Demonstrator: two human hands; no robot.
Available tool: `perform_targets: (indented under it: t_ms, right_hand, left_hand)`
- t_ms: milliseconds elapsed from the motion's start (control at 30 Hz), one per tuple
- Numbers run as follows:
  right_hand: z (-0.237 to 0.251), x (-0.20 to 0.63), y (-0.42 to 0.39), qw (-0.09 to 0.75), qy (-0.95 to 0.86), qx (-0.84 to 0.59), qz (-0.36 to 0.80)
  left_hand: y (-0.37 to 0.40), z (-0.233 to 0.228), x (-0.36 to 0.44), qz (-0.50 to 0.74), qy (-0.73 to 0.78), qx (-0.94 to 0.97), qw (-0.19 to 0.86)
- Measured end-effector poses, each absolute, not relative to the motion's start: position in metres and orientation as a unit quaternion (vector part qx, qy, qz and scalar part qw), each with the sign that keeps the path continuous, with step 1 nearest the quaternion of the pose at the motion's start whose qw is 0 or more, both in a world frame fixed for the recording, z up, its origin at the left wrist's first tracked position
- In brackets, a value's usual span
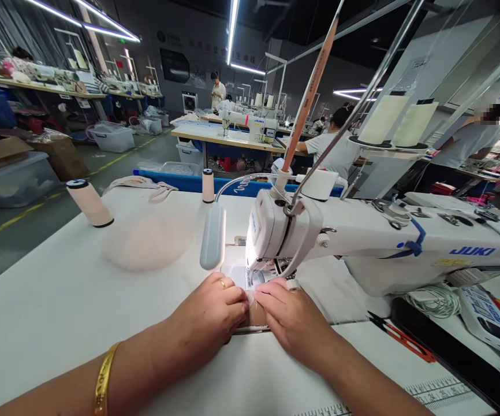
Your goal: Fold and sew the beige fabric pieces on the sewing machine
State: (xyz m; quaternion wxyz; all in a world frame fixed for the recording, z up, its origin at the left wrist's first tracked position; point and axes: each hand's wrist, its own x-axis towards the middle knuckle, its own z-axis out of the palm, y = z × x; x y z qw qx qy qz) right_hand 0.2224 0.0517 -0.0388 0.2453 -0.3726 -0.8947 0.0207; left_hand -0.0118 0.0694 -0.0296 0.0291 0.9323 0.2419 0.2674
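The white work surface (59,300) in this busy sewing hall carries the white industrial sewing machine (362,237), a cream thread cone (89,202) and a pale pink fabric piece (146,242) lying apart on my left. I judge the seam barely begun, since the small beige fabric strip (254,315) sits mostly in front of the lit needle. My left hand (211,312) and right hand (291,315) lie flat, knuckles up, fingertips meeting and pressing the strip down.
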Motion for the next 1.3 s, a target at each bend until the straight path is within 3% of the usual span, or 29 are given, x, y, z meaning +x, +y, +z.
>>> perform_targets:
  t_ms: [500, 833, 1033, 1133, 1200, 1300]
  right_hand:
    - [-0.045, 0.220, 0.057, 0.251, -0.870, -0.423, 0.029]
    - [-0.050, 0.217, 0.057, 0.294, -0.871, -0.394, 0.008]
    - [-0.042, 0.213, 0.046, 0.321, -0.896, -0.305, 0.016]
    - [-0.028, 0.201, 0.035, 0.305, -0.896, -0.304, 0.113]
    - [-0.015, 0.188, 0.031, 0.294, -0.856, -0.330, 0.267]
    - [0.006, 0.167, 0.034, 0.294, -0.707, -0.326, 0.554]
  left_hand:
    - [0.090, -0.030, -0.009, 0.248, 0.304, 0.918, -0.049]
    - [0.089, -0.030, -0.008, 0.167, 0.396, 0.903, 0.027]
    - [0.070, -0.014, -0.024, 0.145, 0.424, 0.891, 0.079]
    - [0.044, 0.007, -0.045, 0.175, 0.426, 0.865, 0.200]
    - [0.027, 0.023, -0.061, 0.260, 0.432, 0.742, 0.441]
    - [0.013, 0.043, -0.084, 0.329, 0.423, 0.517, 0.667]
